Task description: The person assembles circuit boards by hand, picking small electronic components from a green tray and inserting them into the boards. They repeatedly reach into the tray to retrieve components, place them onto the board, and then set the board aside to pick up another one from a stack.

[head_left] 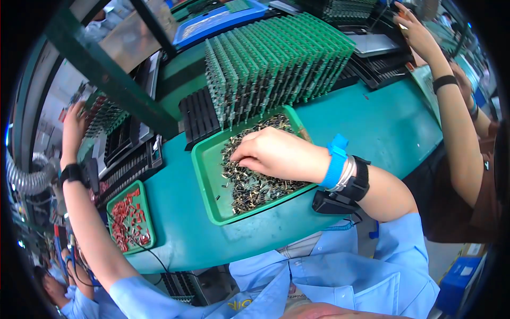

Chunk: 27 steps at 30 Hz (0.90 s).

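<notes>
My right hand (260,151) is inside a green tray (212,204), its fingers curled together down into a pile of small black and brass-coloured pin-like parts (249,196). What its fingertips hold, if anything, is hidden. Far to the left, my left hand (75,119) is raised beside a group of upright circuit boards (103,114) with red parts on them. Its fingers are bent inward, and a bit of red shows by them; whatever they pinch is too small to make out. Behind the tray stands a long row of upright green circuit boards (276,64).
A smaller green tray (152,228) of red parts lies near my left forearm. A green post (106,69) rises between my left hand and the boards. Black slotted racks (199,114) hold boards. A blue tray (183,34) sits behind. At right, another person's arm (451,106) reaches up.
</notes>
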Motion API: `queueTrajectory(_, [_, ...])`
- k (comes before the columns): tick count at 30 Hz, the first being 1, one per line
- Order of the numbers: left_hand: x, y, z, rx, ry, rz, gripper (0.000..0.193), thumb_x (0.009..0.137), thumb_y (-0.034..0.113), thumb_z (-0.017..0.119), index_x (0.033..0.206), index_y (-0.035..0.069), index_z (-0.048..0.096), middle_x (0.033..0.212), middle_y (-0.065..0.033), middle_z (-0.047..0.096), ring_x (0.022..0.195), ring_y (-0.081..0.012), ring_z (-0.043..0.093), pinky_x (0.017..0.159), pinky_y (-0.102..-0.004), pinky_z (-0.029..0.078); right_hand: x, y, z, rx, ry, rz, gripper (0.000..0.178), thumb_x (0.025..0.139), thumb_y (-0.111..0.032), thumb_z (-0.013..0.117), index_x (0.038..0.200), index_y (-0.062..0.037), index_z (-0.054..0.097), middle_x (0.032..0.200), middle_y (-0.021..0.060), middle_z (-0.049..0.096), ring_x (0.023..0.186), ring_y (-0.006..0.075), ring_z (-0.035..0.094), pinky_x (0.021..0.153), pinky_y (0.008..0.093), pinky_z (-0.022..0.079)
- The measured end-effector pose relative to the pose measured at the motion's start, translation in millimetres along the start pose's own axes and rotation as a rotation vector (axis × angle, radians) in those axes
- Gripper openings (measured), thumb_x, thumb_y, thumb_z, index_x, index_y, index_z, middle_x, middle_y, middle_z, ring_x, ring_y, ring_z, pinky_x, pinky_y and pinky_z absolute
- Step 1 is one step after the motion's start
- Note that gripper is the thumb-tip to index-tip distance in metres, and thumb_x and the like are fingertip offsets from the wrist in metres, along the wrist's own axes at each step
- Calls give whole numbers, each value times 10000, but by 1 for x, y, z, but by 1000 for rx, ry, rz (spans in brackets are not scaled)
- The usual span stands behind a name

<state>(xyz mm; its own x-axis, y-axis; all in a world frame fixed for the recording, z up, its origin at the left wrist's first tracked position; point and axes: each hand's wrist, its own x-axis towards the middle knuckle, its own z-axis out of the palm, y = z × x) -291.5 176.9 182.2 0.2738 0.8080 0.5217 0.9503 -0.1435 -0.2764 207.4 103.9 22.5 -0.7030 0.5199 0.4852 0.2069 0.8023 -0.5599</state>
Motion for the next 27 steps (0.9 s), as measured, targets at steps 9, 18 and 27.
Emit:
queueTrajectory(9, [-95, 60, -96, -55, 38, -25, 234, 958, 87, 483, 1160, -24, 525, 1108, -146, 535, 1011, -255, 545, 884, -310, 423, 7, -11, -18, 343, 82, 90, 180, 879, -127, 571, 1023, -18, 573, 950, 106, 613, 861, 235, 616, 759, 337, 497])
queueTrajectory(18, [-162, 251, -123, -312, 241, 257, 256, 823, 46, 612, 1074, -2, 592, 1022, -179, 545, 863, -279, 580, 714, -340, 495, 13, -29, -20, 1035, -190, 523, 246, 961, -247, 516, 1119, -61, 549, 1022, -20, 572, 946, 88, 531, 798, 275, 464])
queueTrajectory(27, [-126, 300, -53, -791, 461, 397, 298, 792, 82, 655, 1087, 47, 627, 1159, -222, 500, 962, -294, 553, 774, -377, 495, 14, -14, -7, 1109, 98, 436, 254, 965, -249, 520, 1122, -52, 555, 1022, -13, 580, 947, 63, 522, 833, 219, 443])
